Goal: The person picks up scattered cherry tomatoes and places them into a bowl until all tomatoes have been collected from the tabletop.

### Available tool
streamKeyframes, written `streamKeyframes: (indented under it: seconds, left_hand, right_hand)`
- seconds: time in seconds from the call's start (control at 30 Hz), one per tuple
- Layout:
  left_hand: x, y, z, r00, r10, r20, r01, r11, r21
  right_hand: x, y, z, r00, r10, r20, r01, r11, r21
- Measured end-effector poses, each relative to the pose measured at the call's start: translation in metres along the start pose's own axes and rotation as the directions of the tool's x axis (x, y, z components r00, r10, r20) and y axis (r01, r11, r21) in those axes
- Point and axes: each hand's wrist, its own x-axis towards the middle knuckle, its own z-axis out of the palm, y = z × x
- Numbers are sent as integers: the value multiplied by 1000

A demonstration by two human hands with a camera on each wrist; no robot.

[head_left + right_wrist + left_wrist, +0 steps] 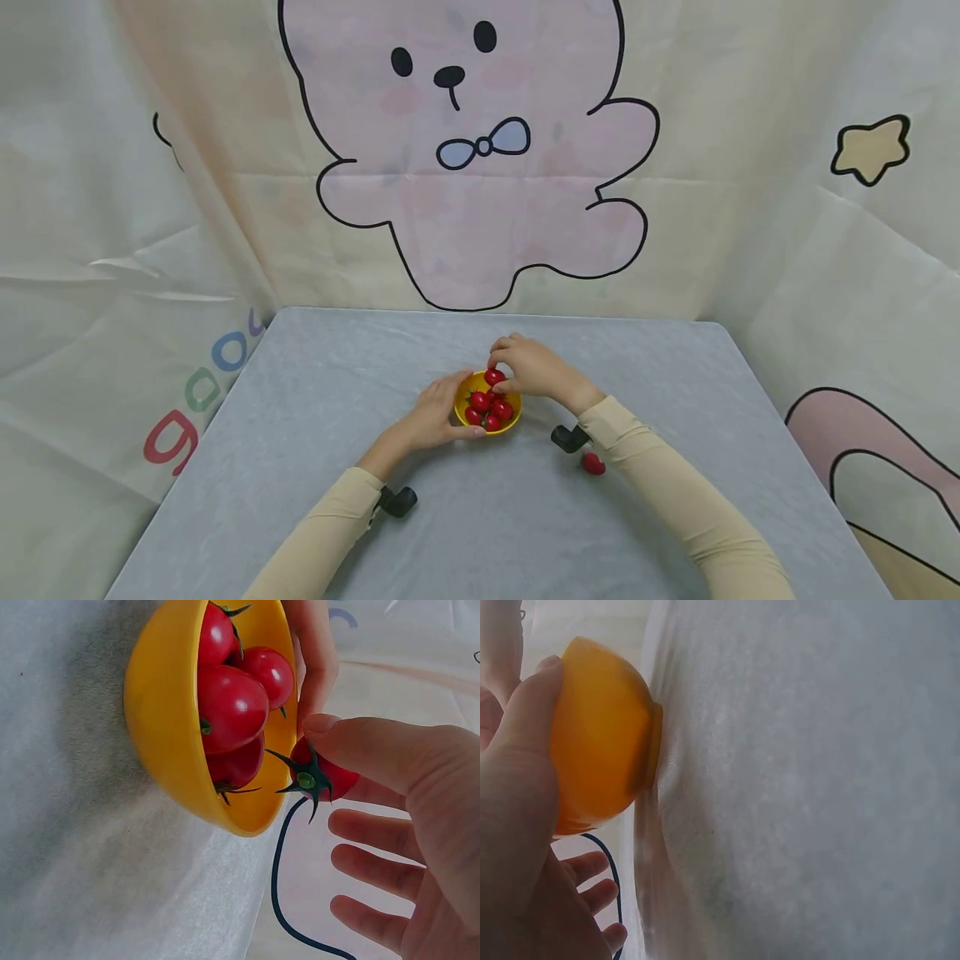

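Observation:
A yellow bowl (459, 410) stands upright on the table, with several red cherry tomatoes (232, 709) inside. My left hand (433, 417) holds the bowl by its left side, thumb at the near wall and fingers toward the far rim. In the left wrist view the thumb lies against the outside of the bowl (604, 739). Just over the far right rim, my right hand (534, 367) pinches a cherry tomato (330, 776) between thumb and index finger. Its green leafy cap faces the camera in the right wrist view. The other right fingers are spread apart.
One more small red fruit (593, 463) lies on the grey cloth-covered table (480, 533), near the right wrist. A dark camera mount (397, 502) sits at the left wrist, another (569, 438) at the right. Printed fabric walls (247, 192) enclose the table.

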Motion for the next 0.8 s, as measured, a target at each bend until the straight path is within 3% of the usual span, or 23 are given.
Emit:
streamKeyframes:
  seconds: [0.8]
  left_hand:
    - [2,-3,4,999,-28,34,29,999,-22]
  right_hand:
    - [15,3,7,1000,-21,9,21,1000,-13]
